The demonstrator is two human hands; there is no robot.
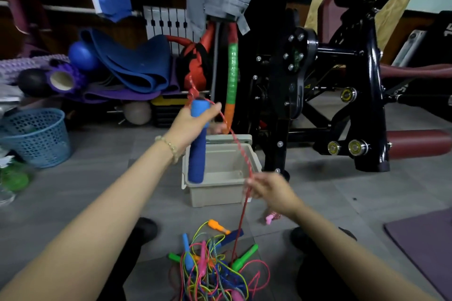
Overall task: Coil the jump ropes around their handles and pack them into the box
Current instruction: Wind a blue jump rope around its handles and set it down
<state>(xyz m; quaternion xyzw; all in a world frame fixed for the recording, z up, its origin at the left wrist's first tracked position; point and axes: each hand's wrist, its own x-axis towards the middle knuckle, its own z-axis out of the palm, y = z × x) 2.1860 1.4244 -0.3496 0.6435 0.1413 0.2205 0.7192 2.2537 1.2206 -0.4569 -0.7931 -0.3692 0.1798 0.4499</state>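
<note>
My left hand (193, 123) grips the blue foam handles (198, 154) of a jump rope, held upright above the beige box (254, 161). Its red rope (241, 154) runs from the handle tops down to my right hand (269, 189), which pinches it just right of the box. Below that, the rope drops into a tangled pile of coloured jump ropes (215, 266) on the floor between my feet. The box looks empty inside.
A black exercise machine (342, 80) stands right behind the box. A blue mesh basket (36, 137) sits at the left, with rolled mats (132, 66) and balls behind. A purple mat (425, 247) lies at the right. A small pink object (270, 219) lies under my right wrist.
</note>
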